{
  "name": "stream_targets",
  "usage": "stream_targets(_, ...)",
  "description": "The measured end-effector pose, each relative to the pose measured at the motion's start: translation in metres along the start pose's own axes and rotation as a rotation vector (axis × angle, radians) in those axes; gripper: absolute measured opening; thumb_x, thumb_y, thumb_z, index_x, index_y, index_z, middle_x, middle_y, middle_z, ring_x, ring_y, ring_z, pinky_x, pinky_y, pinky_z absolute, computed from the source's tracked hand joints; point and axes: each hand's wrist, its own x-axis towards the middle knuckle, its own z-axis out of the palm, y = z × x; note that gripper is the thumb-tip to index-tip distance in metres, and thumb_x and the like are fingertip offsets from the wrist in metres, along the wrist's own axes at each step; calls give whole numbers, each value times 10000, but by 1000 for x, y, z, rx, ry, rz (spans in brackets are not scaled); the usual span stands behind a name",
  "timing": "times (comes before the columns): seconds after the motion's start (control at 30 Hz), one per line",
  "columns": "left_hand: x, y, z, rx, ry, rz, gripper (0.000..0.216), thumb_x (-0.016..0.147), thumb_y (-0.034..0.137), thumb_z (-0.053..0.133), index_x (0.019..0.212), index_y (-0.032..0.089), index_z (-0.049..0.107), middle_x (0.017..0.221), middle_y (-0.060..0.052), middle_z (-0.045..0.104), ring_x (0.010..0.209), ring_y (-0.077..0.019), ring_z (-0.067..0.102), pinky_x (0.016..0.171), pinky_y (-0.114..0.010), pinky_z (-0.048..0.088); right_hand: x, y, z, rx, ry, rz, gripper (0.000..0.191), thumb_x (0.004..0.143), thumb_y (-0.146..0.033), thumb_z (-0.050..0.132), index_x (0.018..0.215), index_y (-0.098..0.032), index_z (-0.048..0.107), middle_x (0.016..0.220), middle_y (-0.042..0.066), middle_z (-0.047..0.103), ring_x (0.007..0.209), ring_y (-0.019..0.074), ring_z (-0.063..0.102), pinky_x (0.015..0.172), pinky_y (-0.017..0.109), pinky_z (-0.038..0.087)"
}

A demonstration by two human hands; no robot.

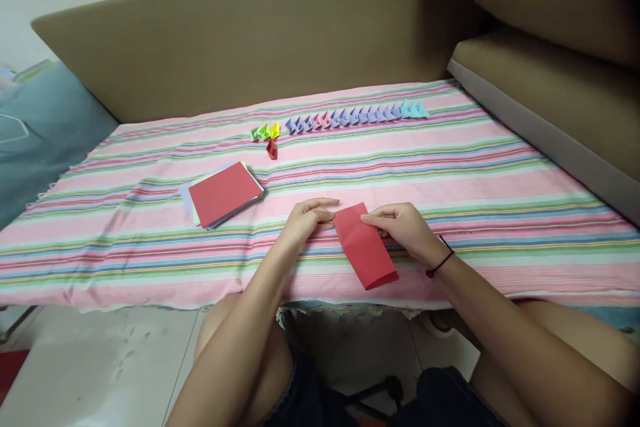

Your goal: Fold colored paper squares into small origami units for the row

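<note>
A folded sheet of red paper (367,250) slants across the near edge of the striped cloth, its lower end bent into a loose fold. My right hand (400,223) pinches its upper right edge between thumb and fingers. At the upper left corner, my left hand (307,217) has thumb and lower fingers closed at the paper's edge, while the index finger stretches out above it. Fingertips under the paper are hidden. Further left lies a stack of coloured paper (227,193) with a red sheet on top.
A long row of folded paper pieces (350,117) in purple, pink and light blue runs along the back. Green and yellow pieces (265,132) and one red piece (271,149) sit left of it. Brown cushions (555,73) rise at right; a blue pillow (50,133) is at left.
</note>
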Motion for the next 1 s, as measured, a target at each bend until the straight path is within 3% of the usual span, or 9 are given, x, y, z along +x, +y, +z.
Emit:
stream_targets(0.2,4,-9,-7,179,34,163,282,594,166,677,867,146,744,571,4,639,570,-125,562,626,-240,444,5,5,-1,-39,-3,-7,335,621,-471,737,663,-140,716,691,59,685,591,155,577,543,277,485)
stream_targets(0.33,3,-13,-20,481,235,376,171,679,211,644,813,183,748,665,-35,689,623,-158,593,657,-263,434,7,8,-2,-37,-14,15,312,628,-448,745,663,-138,725,701,67,693,613,172,601,577,295,505)
stream_targets(0.4,0,-14,-24,653,276,513,161,740,214,610,827,196,744,761,-54,709,699,-178,604,705,-286,442,8,8,-2,-41,-11,28,287,632,-421,749,660,-136,725,686,67,688,611,175,600,579,301,509)
stream_targets(0.53,-7,-20,-26,988,47,821,270,837,133,486,956,201,719,948,-85,702,926,-216,574,844,-356,445,8,6,-1,-38,-12,62,227,636,-364,745,654,-139,722,668,56,674,605,170,592,568,294,507)
stream_targets(0.63,-10,-24,-30,1175,-116,932,373,843,65,432,1091,204,674,1101,-92,677,1019,-231,546,875,-388,446,9,6,-1,-30,-16,77,208,637,-345,743,654,-138,722,657,49,665,597,162,585,553,283,499)
stream_targets(0.77,-13,-26,-38,1358,-204,967,407,884,82,407,1229,196,588,1199,-79,651,1079,-242,524,906,-401,428,9,6,-2,-31,-17,83,211,629,-346,750,655,-139,724,645,51,666,586,165,587,538,280,498)
stream_targets(0.9,-17,-23,-36,1462,-202,938,442,910,101,387,1330,193,487,1211,-84,631,1078,-219,518,911,-387,420,10,6,-2,-23,-20,108,204,620,-345,750,648,-145,722,636,45,667,583,165,595,531,267,501)
stream_targets(1.0,-19,-22,-31,1546,-188,921,421,917,119,392,1318,196,496,1187,-80,630,1077,-221,509,890,-379,415,11,6,-1,-35,-12,96,197,620,-341,745,617,-146,715,620,37,659,565,149,580,514,246,484)
